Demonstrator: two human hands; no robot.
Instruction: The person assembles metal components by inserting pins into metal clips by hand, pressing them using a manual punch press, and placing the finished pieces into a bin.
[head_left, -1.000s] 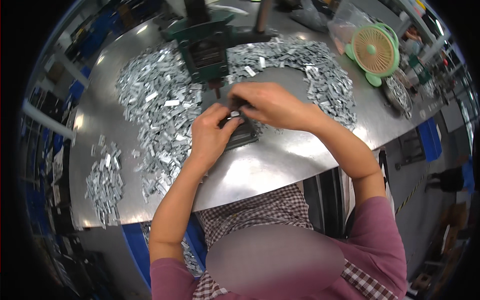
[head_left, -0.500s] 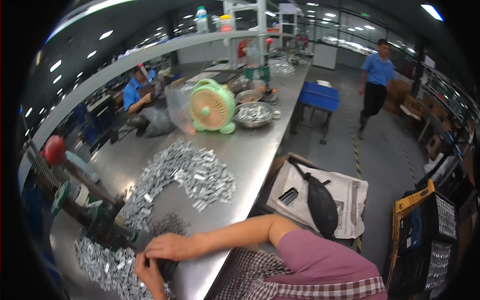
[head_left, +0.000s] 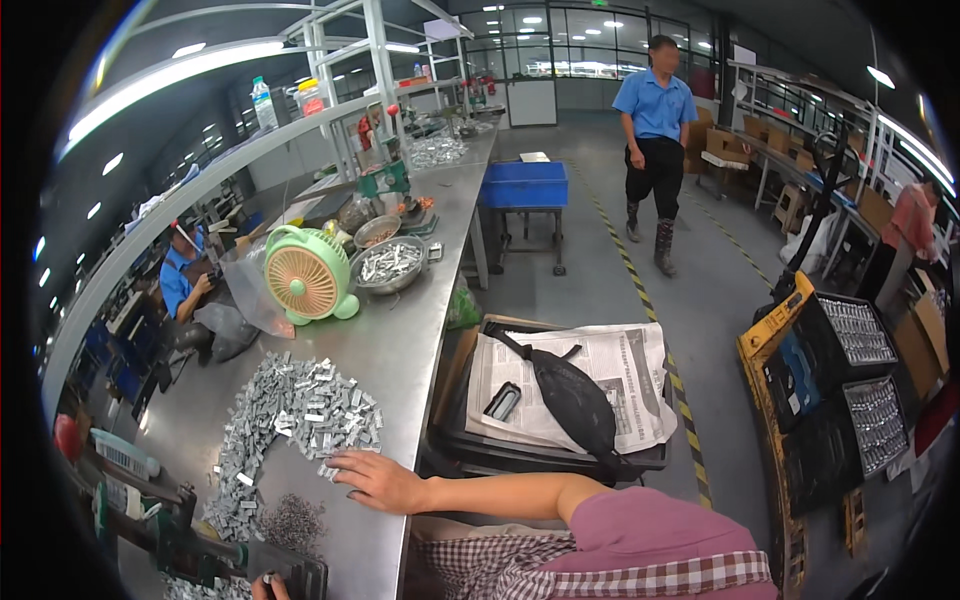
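Observation:
My right hand (head_left: 382, 484) lies palm down with its fingers stretched out at the near right edge of a curved heap of small grey metal pieces (head_left: 310, 395). Its fingertips touch pieces there. Only the fingertips of my left hand (head_left: 269, 587) show at the lower edge, pinched together beside the dark base of a green hand press (head_left: 165, 540); what they hold, if anything, is too small to make out. Between the hands lies a small pile of tiny dark metal parts (head_left: 292, 522). More grey pieces (head_left: 205, 588) lie under the press.
On the steel bench (head_left: 400, 345) stand a green fan (head_left: 308, 275) and a bowl of metal pieces (head_left: 390, 265). Right of the bench, a black bag (head_left: 572, 398) lies on newspaper over a crate. A person (head_left: 657, 130) walks in the aisle; a yellow pallet truck (head_left: 775, 330) holds black crates.
My right hand has left the press and moved to the heap's edge. My left hand has dropped mostly out of view. The view has turned right, and the walking person appears nearer.

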